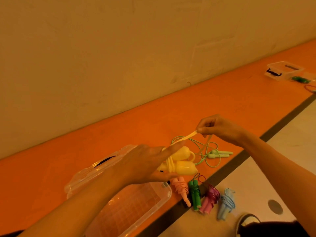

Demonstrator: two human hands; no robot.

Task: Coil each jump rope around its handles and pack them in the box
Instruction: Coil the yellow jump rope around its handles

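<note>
1. Six jump ropes are close by: one yellow jump rope [181,162], one light green jump rope [220,153], and four coiled ones: pink rope [181,189], dark green rope [195,194], magenta rope [210,197] and blue rope [225,202].
2. Two clear plastic boxes: the near box [164,195] stands open at the near edge of the orange strip [222,103], with its lid [95,168] just behind. The far box [282,71] sits at the strip's far right end.
3. Yellow handles: two, smooth and bulbous, side by side, with flat cord wound round their necks.
4. Left hand [145,161] grips those handles above the near box's far right corner.
5. Right hand [220,129] pinches the free yellow cord, taut between both hands.
6. Light green jump rope: uncoiled, thin loops, slim handles, lying below the right hand.
7. Coiled ropes lie in a row right of the near box; the blue rope appears to lie past the strip's edge.
</note>
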